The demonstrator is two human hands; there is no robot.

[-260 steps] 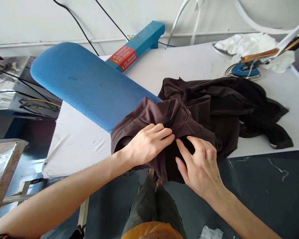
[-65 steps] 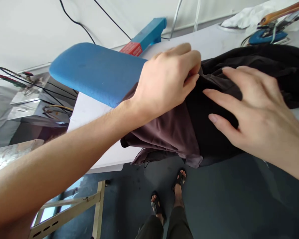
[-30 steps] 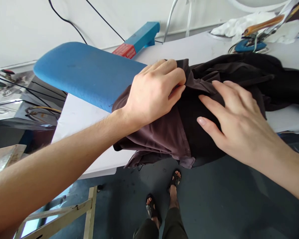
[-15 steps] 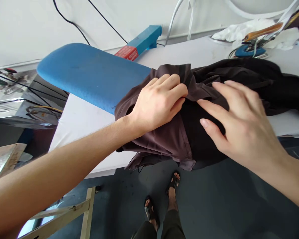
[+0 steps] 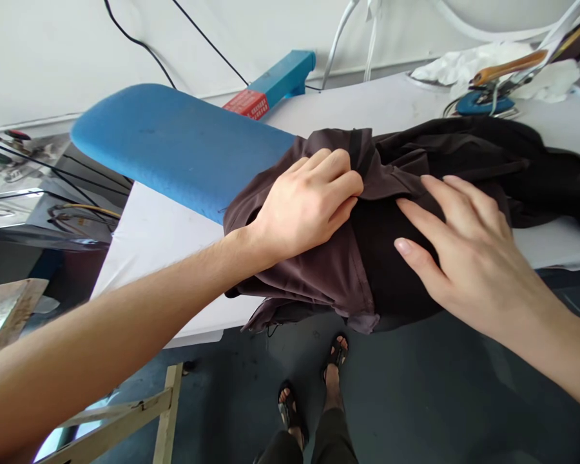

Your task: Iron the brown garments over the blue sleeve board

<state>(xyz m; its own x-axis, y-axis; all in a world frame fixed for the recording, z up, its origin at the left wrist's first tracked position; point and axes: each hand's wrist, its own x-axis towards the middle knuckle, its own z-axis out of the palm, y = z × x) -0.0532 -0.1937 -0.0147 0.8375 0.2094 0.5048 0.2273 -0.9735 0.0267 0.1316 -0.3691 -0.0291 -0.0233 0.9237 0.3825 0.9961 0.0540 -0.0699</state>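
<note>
A dark brown and black garment [image 5: 314, 277] is draped over the right part of a padded blue ironing arm [image 5: 174, 142]. Its front edge hangs past the table edge, and the rest trails off to the right. My left hand [image 5: 309, 200] is closed on a fold of the brown cloth, fingers curled under. Just right of it, my right hand [image 5: 468, 238] lies over the black part with its fingers apart, the tips touching or very near the cloth; contact is hard to tell. What lies under the garment is hidden.
An iron [image 5: 486, 100] with a wooden handle stands at the back right of the white-covered table [image 5: 145, 245], beside crumpled white cloth [image 5: 473, 61]. A blue metal bracket [image 5: 285, 74] is behind the padded arm. Cables [image 5: 145, 45] hang at the wall. A wooden frame [image 5: 169, 412] stands lower left.
My right hand has shifted slightly right and down over the garment, its fingers still spread. My left hand keeps its place on the fold.
</note>
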